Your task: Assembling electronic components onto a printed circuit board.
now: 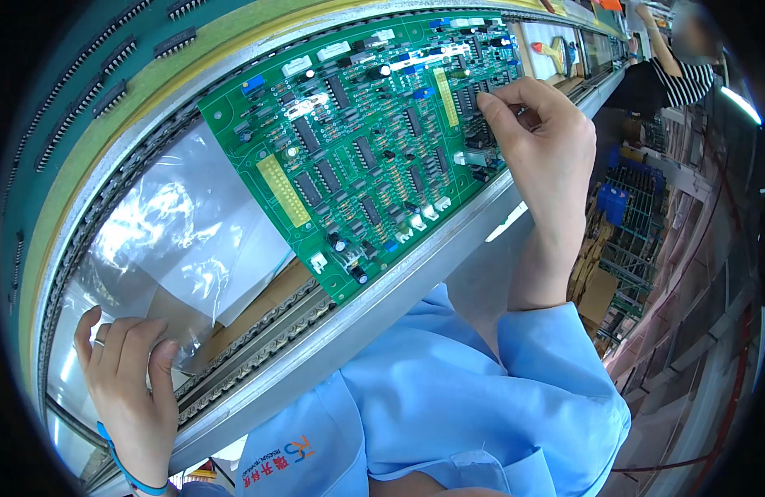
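A large green circuit board (349,157), crowded with chips, resistors, white connectors and two yellow strips, lies across the conveyor rails in front of me. Over its right end is my right hand (548,137), thumb and fingers pinched close to a black chip (473,101); whatever they grip, if anything, is hidden. Lower left, my left hand (130,373) hangs apart from the board, its bent fingers spread from the thumb with nothing visible between them. It wears a ring and a blue wrist strap (125,464), and is nearest to a clear plastic sheet (171,215).
Metal conveyor rails with a chain (266,340) run along the board's near side. Beyond the far rail, black chips (175,43) stand in rows on a green surface. Another person in a striped top (689,83) is at the far right, near racks with blue bins (612,205).
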`<state>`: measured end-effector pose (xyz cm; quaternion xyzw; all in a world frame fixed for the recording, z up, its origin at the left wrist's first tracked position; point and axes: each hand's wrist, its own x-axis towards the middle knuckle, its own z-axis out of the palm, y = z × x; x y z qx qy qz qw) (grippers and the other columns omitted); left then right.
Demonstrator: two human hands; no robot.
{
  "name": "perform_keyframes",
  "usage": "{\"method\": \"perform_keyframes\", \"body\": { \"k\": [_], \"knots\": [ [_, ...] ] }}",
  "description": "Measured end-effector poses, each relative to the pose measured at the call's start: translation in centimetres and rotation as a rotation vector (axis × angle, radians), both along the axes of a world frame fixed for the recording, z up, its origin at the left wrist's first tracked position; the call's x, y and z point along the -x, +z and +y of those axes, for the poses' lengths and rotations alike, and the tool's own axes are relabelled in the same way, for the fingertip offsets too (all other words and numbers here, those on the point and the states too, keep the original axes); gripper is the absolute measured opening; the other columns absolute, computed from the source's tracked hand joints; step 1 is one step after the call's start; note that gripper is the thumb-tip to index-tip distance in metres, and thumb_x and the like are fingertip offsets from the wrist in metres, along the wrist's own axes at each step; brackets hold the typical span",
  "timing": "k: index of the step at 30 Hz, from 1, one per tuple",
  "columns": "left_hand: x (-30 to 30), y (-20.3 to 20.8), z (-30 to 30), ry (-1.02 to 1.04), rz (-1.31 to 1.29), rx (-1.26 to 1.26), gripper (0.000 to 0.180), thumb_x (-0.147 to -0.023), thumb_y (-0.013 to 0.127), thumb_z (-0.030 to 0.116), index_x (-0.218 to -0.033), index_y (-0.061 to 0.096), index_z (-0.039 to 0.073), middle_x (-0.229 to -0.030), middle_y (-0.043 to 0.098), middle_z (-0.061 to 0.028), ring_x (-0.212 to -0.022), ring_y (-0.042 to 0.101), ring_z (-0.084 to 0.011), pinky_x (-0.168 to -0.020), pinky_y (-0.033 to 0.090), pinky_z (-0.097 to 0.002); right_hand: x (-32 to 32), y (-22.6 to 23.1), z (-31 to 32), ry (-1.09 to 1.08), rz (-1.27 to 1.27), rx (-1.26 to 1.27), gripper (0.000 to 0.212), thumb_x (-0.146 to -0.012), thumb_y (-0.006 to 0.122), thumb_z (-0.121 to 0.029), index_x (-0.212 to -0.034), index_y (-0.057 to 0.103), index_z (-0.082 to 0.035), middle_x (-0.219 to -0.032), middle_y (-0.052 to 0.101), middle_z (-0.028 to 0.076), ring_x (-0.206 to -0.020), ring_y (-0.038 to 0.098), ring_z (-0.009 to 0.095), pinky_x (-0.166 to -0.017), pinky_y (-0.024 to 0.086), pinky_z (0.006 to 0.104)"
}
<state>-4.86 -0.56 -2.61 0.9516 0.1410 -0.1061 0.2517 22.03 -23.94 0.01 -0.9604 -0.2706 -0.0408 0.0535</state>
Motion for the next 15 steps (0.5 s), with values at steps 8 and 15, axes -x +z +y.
{"method": "perform_keyframes", "body": {
  "k": [8, 15],
  "knots": [
    [0.2, -0.3, 0.2, -0.009, -0.128, 0.015, 0.011, -0.072, 0.064, 0.003, -0.081, 0.058, 0.002, -0.076, 0.057, -0.0092, -0.072, 0.054, -0.0283, -0.092, 0.037, -0.0475, 0.8, 2.3, 1.5, -0.016, 0.082, -0.128, 0.011, -0.074, 0.073, -0.014, -0.081, 0.069, -0.006, -0.067, 0.063, 0.008, -0.056, 0.06, 0.019, -0.052, 0.045, 0.0274],
    [1.1, 0.0, 0.3, 0.022, -0.164, -0.012, 0.012, -0.07, 0.067, 0.002, -0.08, 0.06, 0.003, -0.073, 0.057, -0.0081, -0.07, 0.055, -0.0262, -0.091, 0.039, -0.0459, 2.6, 0.6, 10.1, 0.706, 0.128, -0.32, 0.012, -0.079, 0.067, -0.005, -0.091, 0.067, -0.003, -0.076, 0.062, 0.004, -0.06, 0.055, 0.01, -0.055, 0.041, 0.0201]
  ]
}}
